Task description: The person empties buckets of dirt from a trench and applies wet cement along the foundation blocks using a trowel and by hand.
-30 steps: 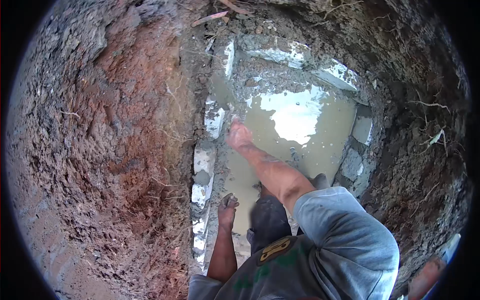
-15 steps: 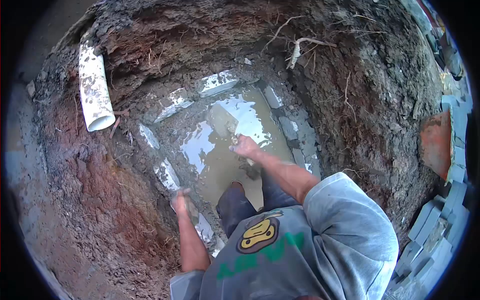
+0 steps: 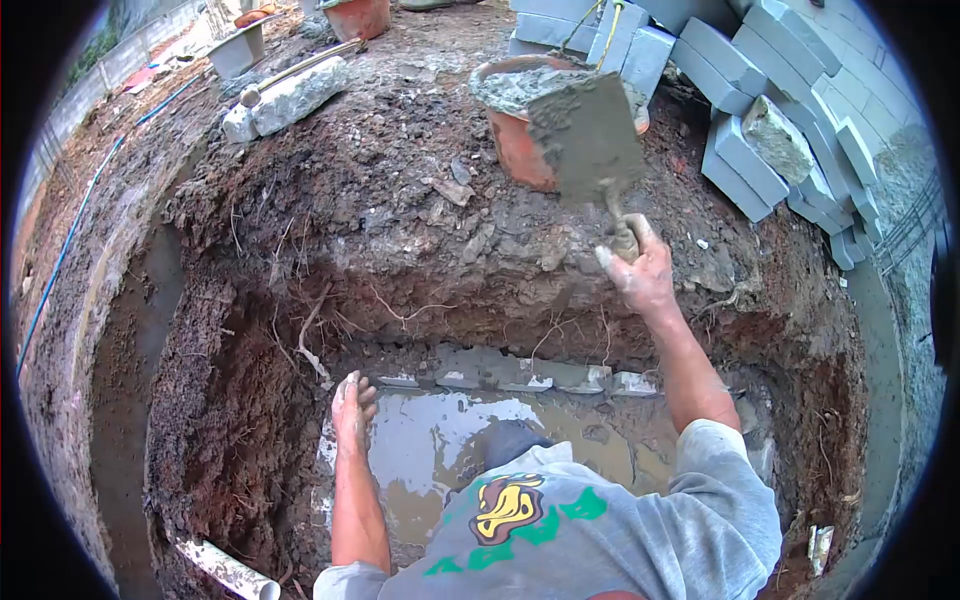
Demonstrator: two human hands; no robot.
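Note:
My right hand (image 3: 642,265) is wrapped round the handle of a trowel (image 3: 587,137), its broad blade grey with wet mortar. The blade is raised in front of an orange bucket (image 3: 522,150) filled with mortar on the pit's edge, overlapping its right side in view. My left hand (image 3: 354,408) is over the left side of the muddy water (image 3: 410,440), fingers slightly bent and apart, with nothing in it. A row of mortared blocks (image 3: 575,377) lines the far side of the water.
Grey blocks (image 3: 735,165) are stacked at the upper right. A mallet or stick (image 3: 300,72) lies on a pale stone at upper left, near a grey basin (image 3: 237,50). A white pipe (image 3: 228,572) sticks out at lower left. Roots hang from the pit wall.
The view has turned toward the pit's edge with the bucket and blocks. My right hand has risen from the water with the trowel. My left hand has left the block row beside it.

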